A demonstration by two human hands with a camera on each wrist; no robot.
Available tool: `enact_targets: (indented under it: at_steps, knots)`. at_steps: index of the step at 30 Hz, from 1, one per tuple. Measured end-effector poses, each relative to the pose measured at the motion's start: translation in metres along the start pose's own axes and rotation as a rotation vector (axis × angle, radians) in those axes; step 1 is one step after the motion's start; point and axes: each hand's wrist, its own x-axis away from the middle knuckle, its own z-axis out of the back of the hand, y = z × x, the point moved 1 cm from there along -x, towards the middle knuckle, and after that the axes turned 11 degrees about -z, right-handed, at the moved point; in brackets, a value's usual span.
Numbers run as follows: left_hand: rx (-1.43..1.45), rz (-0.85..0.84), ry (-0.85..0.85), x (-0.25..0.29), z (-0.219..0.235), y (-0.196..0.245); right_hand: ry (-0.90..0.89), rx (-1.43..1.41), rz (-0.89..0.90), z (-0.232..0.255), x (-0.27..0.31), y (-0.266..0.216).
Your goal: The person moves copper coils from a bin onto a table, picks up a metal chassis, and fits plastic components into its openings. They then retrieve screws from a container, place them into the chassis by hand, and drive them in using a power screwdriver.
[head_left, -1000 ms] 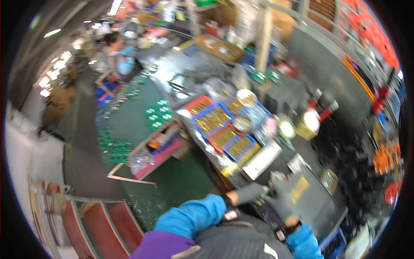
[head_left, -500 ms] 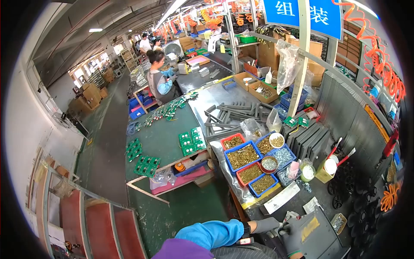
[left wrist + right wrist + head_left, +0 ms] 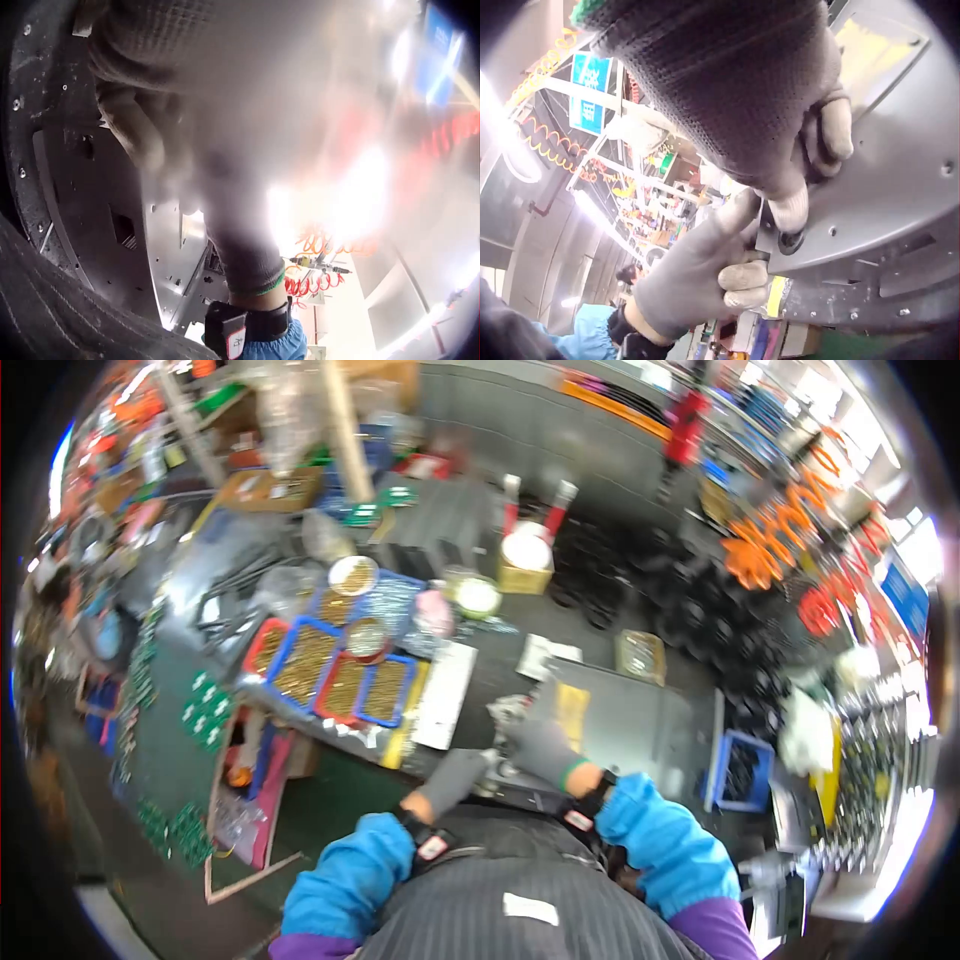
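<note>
Both hands wear grey knit gloves and meet at the near left corner of a grey metal panel [image 3: 640, 725], which bears a yellow patch [image 3: 572, 710]. In the right wrist view, my left hand [image 3: 701, 274] grips the panel's corner edge, its fingers curled beneath and thumb near the rim. My right hand [image 3: 735, 97] reaches over the panel's face, fingers bent, with a fingertip and thumb at a small dark round piece [image 3: 790, 241] by the corner. The fingers partly hide that piece. Blur covers much of my left hand [image 3: 157, 52] in the left wrist view.
Blue bins [image 3: 305, 665] and red bins [image 3: 342, 690] of brass-coloured parts stand left of the panel. Behind it are a small tray [image 3: 640, 657] and many black wheel-like parts [image 3: 690, 610]. A blue crate [image 3: 745, 770] lies right; a white strip [image 3: 446, 695] lies beside the bins.
The head view has swung right and down, bringing the black parts and blue crate into fuller sight. Both hands stay together at the panel's corner.
</note>
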Motion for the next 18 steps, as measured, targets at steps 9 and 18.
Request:
enact_targets:
  at_steps: [9, 18]
  knots:
    - [-0.464, -0.153, -0.083, -0.014, -0.017, 0.037, 0.833, -0.143, -0.346, 0.079, 0.132, 0.146]
    - [-0.321, 0.011, -0.055, 0.001, -0.022, 0.06, 0.537, -0.618, -0.815, 0.019, 0.197, 0.292]
